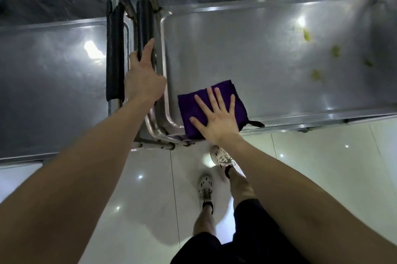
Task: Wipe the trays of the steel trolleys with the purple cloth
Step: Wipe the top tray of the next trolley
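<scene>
Your right hand (217, 117) lies flat with fingers spread on the folded purple cloth (190, 105), which sits in the near left corner of the right trolley's tray (247, 49), its near edge overhanging the rim. Your left hand (144, 81) is wrapped round that trolley's black padded handle (145, 19), which should stop the cart rolling as you push. Press through the whole palm so the cloth stays folded and does not bunch, and work in long overlapping strokes from this corner towards the far side. The yellow-green food bits (335, 51) lie well apart, at the right end; sweep them together instead of smearing them. Run the cloth into the raised rim and rounded corners. The left trolley's tray (53, 70) looks like the one to do afterwards.
</scene>
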`<state>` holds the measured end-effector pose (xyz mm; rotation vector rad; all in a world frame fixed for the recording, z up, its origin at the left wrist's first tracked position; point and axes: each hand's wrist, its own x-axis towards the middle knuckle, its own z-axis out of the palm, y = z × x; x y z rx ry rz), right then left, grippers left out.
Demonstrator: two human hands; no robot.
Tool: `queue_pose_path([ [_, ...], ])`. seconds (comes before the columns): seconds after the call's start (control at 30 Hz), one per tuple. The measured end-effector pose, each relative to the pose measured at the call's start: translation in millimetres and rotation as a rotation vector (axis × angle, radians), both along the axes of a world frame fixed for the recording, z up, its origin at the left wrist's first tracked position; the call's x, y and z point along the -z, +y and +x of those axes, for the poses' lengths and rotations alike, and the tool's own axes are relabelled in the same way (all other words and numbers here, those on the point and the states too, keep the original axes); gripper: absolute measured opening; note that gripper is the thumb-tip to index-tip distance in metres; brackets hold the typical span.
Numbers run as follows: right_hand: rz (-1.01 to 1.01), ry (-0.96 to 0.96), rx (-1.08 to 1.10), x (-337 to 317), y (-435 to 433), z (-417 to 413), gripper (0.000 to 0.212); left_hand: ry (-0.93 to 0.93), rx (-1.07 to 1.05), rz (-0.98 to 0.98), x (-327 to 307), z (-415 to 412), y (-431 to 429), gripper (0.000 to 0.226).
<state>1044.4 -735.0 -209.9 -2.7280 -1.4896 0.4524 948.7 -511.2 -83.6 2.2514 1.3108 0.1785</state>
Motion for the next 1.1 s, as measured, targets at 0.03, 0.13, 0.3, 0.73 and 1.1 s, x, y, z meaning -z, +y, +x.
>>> queue_pose_path([
  [0.03,-0.017,0.003,0.037,-1,-11,10,0.083,-0.001,0.004,0.003,1,1,1,0.102],
  [0.13,-0.072,0.035,0.132,-8,-43,46,0.084,0.001,0.014,-0.001,0,1,2,0.102],
  [0.3,-0.143,0.068,0.276,-23,-80,95,0.085,0.039,0.009,-0.026,-7,3,-2,0.109],
  [0.73,-0.133,0.094,0.414,-29,-59,182,0.087,0.031,0.02,0.062,5,3,7,0.102],
  [1.1,-0.039,0.06,0.464,-13,46,286,0.095,0.026,-0.007,0.084,2,4,11,0.102],
])
